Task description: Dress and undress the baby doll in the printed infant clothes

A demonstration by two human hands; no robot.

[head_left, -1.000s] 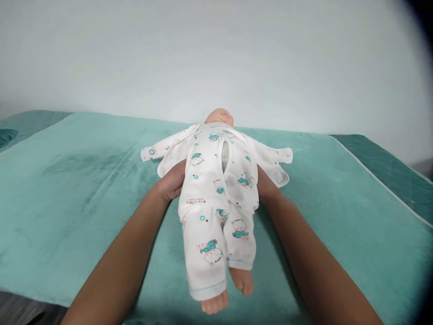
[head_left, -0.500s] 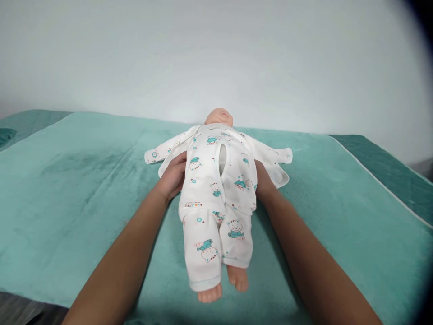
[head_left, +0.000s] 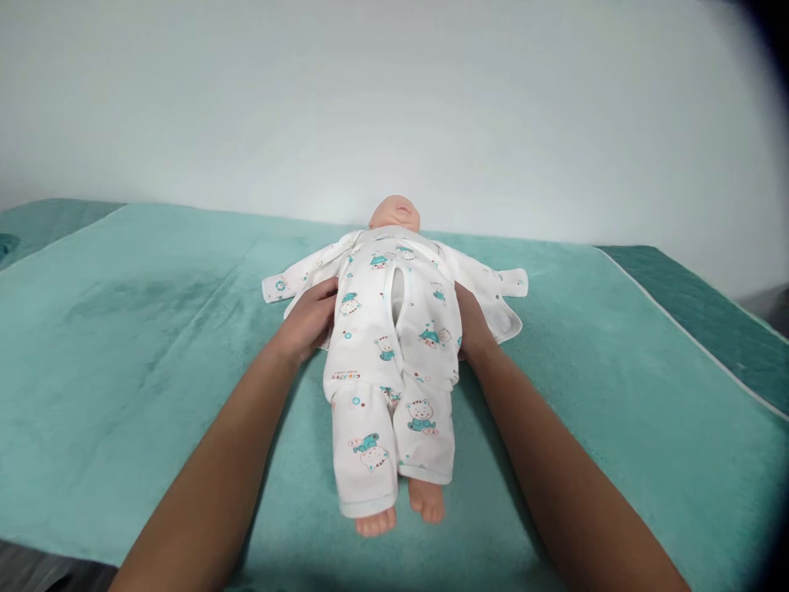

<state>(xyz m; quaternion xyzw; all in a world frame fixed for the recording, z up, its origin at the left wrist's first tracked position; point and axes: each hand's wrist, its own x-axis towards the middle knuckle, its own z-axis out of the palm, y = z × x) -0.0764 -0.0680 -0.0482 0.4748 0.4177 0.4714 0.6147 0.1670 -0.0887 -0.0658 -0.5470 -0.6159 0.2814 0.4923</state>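
A baby doll [head_left: 394, 213] lies face up on the teal mat, its feet toward me. White baby pants [head_left: 363, 329] with teal animal prints and a split at the crotch cover its body and legs. Under them a white baby jacket [head_left: 500, 316] spreads out, sleeves to both sides. My left hand [head_left: 310, 319] is closed against the left side of the pants, its fingertips tucked out of sight. Against the right side presses my right hand [head_left: 473, 321], with its fingers hidden behind the doll and cloth. Both bare feet poke out of the pant cuffs.
The teal mat [head_left: 154, 427] covers the raised surface, with a darker quilted layer [head_left: 690, 288] at its right edge. A pale wall [head_left: 394, 99] rises behind the doll's head. Dark floor [head_left: 30, 567] shows at the lower left.
The doll's feet appear slightly higher in the view, and the whole scene has shifted a little left. Both hands stay at the sides of the pants.
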